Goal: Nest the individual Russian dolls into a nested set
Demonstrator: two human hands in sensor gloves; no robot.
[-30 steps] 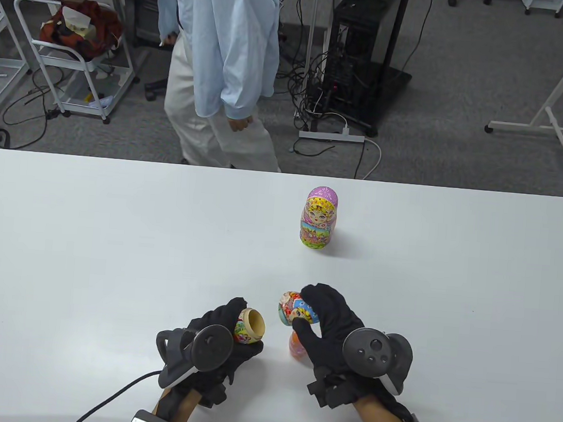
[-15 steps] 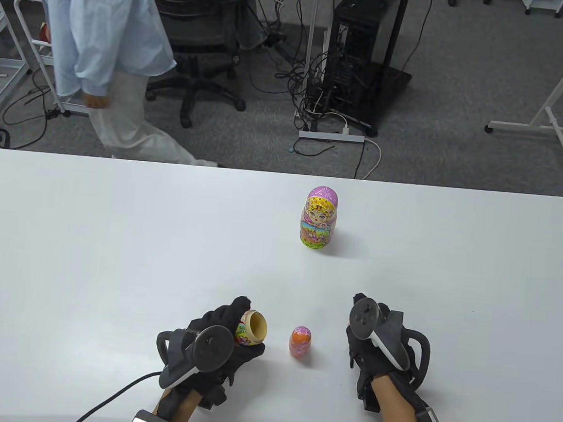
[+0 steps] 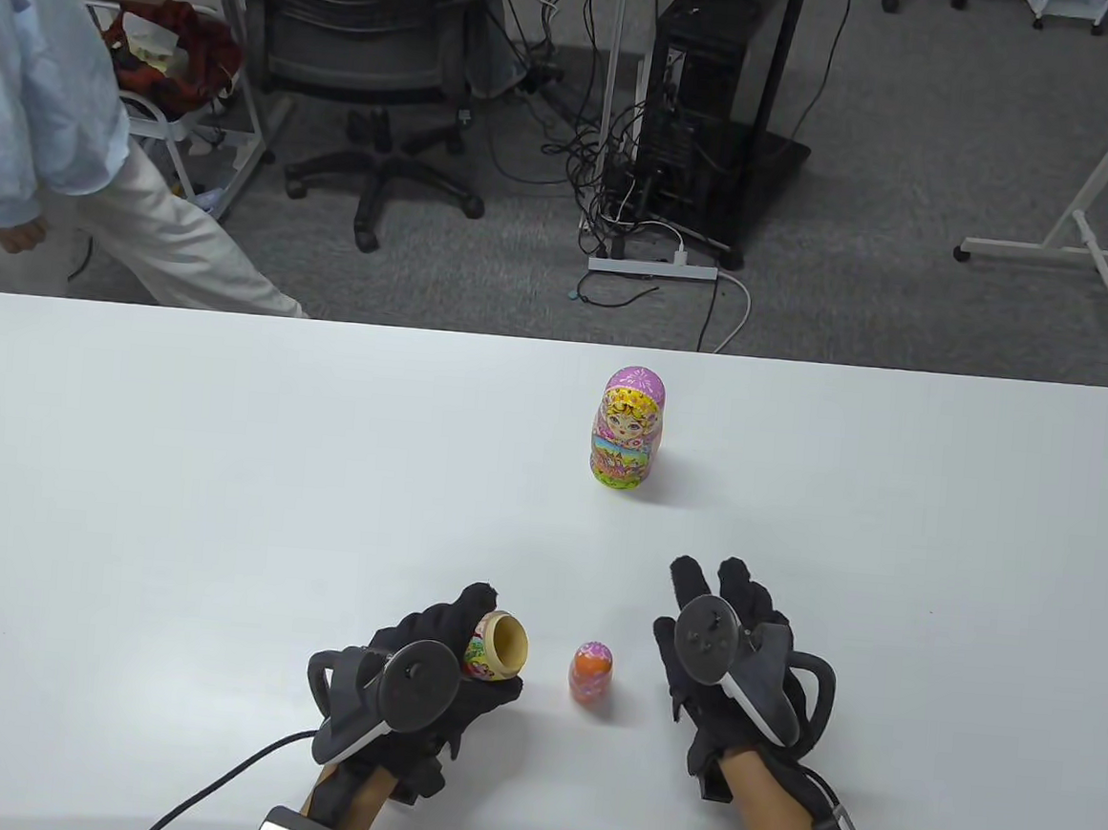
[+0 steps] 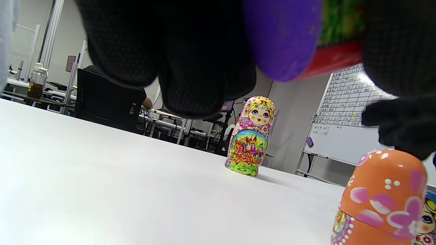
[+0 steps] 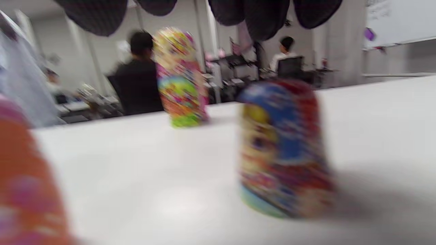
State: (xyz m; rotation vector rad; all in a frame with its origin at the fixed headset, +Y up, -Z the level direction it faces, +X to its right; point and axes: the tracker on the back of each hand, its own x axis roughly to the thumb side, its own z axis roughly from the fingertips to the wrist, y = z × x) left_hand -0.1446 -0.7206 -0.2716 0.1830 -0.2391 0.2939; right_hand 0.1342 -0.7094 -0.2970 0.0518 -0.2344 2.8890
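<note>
My left hand (image 3: 458, 661) grips the lower half of a doll (image 3: 498, 644), its hollow wooden mouth facing right; its purple base (image 4: 282, 37) shows in the left wrist view. A small orange doll (image 3: 592, 672) stands between my hands. It also shows in the left wrist view (image 4: 381, 200). My right hand (image 3: 707, 604) is to the right of it, fingers stretched out and holding nothing. The blue doll top half (image 5: 282, 149) stands on the table just before that hand. It is hidden in the table view. A large pink doll (image 3: 630, 428) stands farther back.
The white table (image 3: 221, 504) reaches to a far edge. Beyond it are an office chair (image 3: 371, 65), cables and a person (image 3: 51, 107) in a light coat at the far left.
My right hand has carried the blue top half to the right, let it go on the table and spread its fingers. The orange doll now shows. The person behind walked left.
</note>
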